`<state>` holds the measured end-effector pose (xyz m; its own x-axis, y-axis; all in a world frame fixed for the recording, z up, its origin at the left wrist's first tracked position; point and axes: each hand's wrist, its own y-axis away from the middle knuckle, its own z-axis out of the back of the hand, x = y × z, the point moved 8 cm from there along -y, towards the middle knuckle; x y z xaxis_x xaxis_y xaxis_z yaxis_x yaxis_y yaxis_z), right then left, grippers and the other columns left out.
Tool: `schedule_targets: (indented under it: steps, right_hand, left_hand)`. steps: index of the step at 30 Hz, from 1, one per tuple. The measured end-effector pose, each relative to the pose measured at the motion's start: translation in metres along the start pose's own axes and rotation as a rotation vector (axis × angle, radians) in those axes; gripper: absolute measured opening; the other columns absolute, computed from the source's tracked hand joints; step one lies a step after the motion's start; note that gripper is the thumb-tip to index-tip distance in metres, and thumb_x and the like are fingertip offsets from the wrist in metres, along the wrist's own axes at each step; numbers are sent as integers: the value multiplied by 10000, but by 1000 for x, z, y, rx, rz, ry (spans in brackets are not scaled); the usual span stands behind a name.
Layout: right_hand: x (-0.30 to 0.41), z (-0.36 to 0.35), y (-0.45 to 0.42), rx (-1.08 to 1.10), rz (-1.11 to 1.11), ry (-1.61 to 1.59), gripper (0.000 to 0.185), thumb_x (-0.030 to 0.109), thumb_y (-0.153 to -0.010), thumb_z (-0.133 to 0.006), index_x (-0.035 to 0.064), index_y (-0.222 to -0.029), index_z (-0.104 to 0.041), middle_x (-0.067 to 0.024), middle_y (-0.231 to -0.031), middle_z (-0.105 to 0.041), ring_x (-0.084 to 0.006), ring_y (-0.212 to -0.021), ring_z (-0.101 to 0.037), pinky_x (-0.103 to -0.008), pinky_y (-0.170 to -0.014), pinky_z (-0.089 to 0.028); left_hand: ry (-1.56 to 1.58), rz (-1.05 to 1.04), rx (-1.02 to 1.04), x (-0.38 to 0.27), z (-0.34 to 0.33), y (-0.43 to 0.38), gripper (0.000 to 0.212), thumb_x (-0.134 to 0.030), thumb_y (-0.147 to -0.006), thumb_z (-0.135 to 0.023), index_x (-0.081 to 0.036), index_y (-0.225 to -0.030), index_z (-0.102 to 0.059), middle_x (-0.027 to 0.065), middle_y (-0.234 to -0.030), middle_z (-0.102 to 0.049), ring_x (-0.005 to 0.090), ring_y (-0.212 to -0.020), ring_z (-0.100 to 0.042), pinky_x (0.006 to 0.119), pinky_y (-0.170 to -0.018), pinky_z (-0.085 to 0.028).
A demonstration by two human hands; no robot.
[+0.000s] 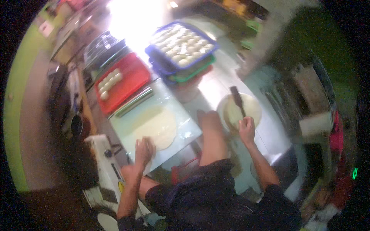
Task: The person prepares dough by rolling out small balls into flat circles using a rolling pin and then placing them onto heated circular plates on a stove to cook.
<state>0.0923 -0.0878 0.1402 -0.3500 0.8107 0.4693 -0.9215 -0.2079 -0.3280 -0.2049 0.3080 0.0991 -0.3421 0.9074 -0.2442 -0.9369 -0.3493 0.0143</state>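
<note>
My right hand [247, 130] grips the handle of a dark spatula [237, 96], its blade pointing away from me. Below the spatula lies a round, pale sheet [251, 106], which looks like flatbread or dough. Over on the left, a thin sheet of rolled dough [162, 127] is spread on a pale, glossy board [185, 127]. My left hand [146, 150] is at the dough's near edge, fingers curled. Blur hides whether it touches or pinches the dough. A shiny rod, probably a rolling pin [136, 101], lies along the board's far side.
Several dough balls [109, 82] sit on a red tray [133, 78] beyond the board. Farther back, a blue tray [188, 68] full of dough balls tops a stack of trays. At left stands a white appliance [107, 156]. My bare knee [214, 132] is between the two work areas.
</note>
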Motion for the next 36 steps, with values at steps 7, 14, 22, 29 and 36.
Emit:
schedule_targets:
  steps: [7,14,22,29,36]
  right_hand:
    - [279,-166,2,706,579,-415,214,208,-853,-572,23,-909,-663,-178,-914,-648,-350,-894,-608,-416,-825,-469]
    - [403,-283,27,675,994,-510,118,147,-775,-593,60,-811,-665,-145,-843,-606,-324,-871,-578,-433,-801,-460]
    - [424,-281,68,626,1599,-640,186,138,-780,-583,111,-960,-619,-128,-898,-593,-300,-986,-546,-405,-922,-425]
    - [432,-307,48,1488,1654,31,327,245,-755,-687,40,-991,-594,-169,-886,-631,-335,-737,-602,-413,-663,-480]
    - [368,-311,38,2383,484,-434,668,289,-834,-674,69,-1392,-380,-112,-1319,-474,-217,-1228,-428,-367,-1001,-378]
  left_hand:
    - [-377,87,-575,67,208,-136,271,-202,-879,-546,-64,-1111,-517,140,-1021,-598,294,-966,-583,595,-965,-338]
    - [77,10,-721,40,208,-106,335,-99,-792,-626,-36,-1105,-526,192,-1141,-556,365,-1091,-527,454,-904,-435]
    - [309,537,-517,61,28,-24,358,-87,-797,-625,-14,-1132,-521,199,-1222,-517,411,-1132,-486,482,-975,-369]
    - [132,371,-601,54,14,-22,216,-189,-825,-643,-88,-1016,-647,159,-1152,-588,409,-1119,-510,491,-975,-366]
    - [774,790,-613,44,-17,-25,225,-199,-945,-478,-12,-918,-600,200,-850,-615,355,-792,-614,407,-674,-484]
